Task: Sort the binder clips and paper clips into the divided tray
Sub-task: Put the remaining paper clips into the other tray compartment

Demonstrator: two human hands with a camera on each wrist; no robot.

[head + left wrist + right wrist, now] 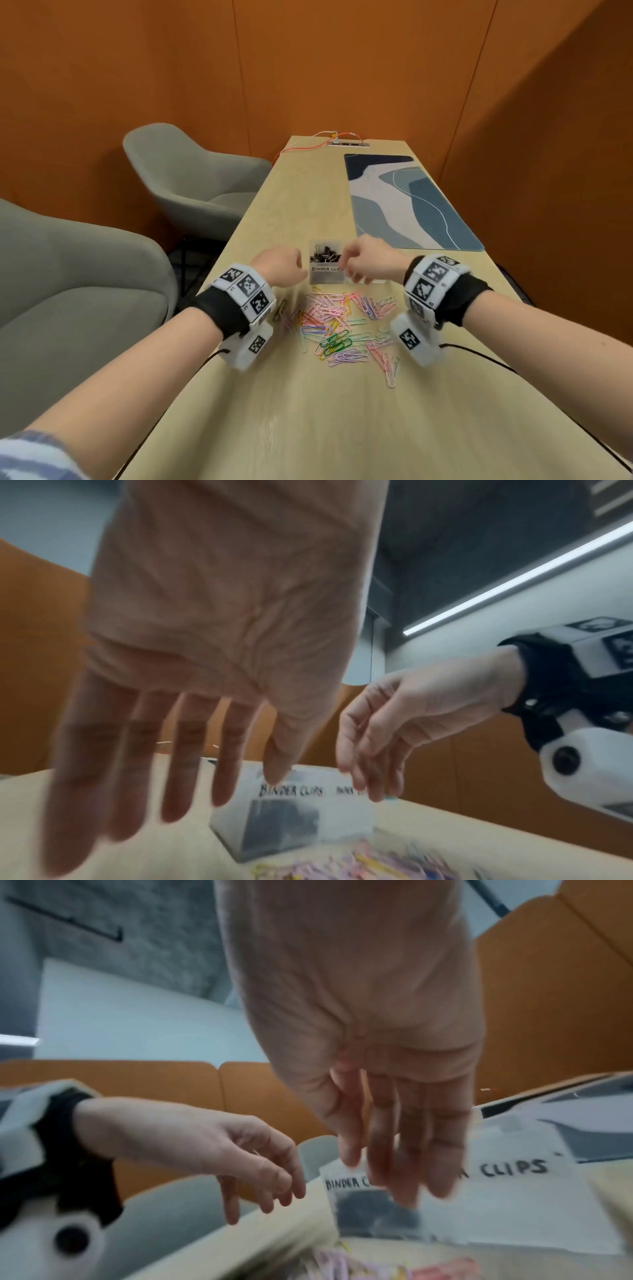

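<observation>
A clear divided tray (327, 275) stands mid-table; its left compartment, labelled BINDER CLIPS, holds several black binder clips (323, 255). Its right compartment, labelled with a word ending in CLIPS (514, 1168), is partly hidden by my right hand. A heap of coloured paper clips (337, 325) lies just in front of the tray. My left hand (282, 265) hovers left of the tray, its fingers (185, 764) straight and empty. My right hand (363, 262) hangs over the tray's right side, its fingers (411, 1150) loosely extended downward and holding nothing.
A blue patterned desk mat (407, 202) lies beyond the tray on the right. An orange cable (308, 145) and a power strip (347, 144) sit at the far end. Two grey chairs (191, 185) stand left of the table. Bare wooden table (291, 411) lies near me.
</observation>
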